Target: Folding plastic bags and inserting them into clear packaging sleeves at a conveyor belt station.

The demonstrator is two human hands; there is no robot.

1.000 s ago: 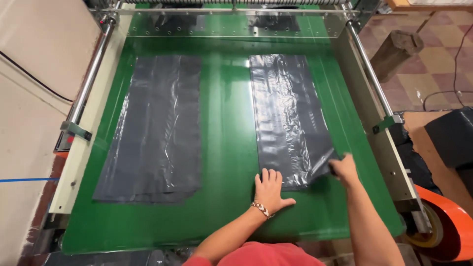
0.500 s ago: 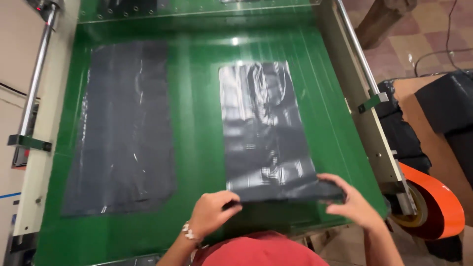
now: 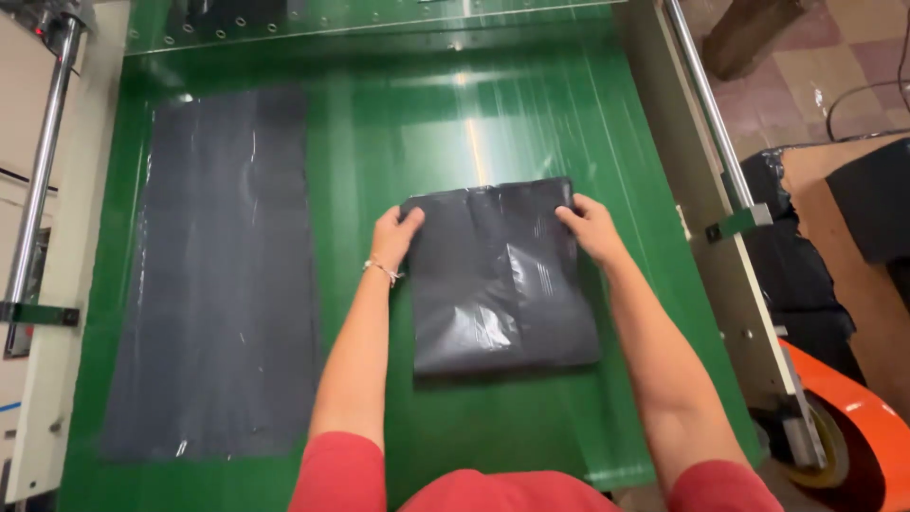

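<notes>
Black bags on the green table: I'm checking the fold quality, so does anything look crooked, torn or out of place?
Nothing stands out. The folded black bag lies flat and fairly square, with the left hand and right hand at its far corners. The unfolded black bag lies straight. I see creases and glare, no tears.
</notes>
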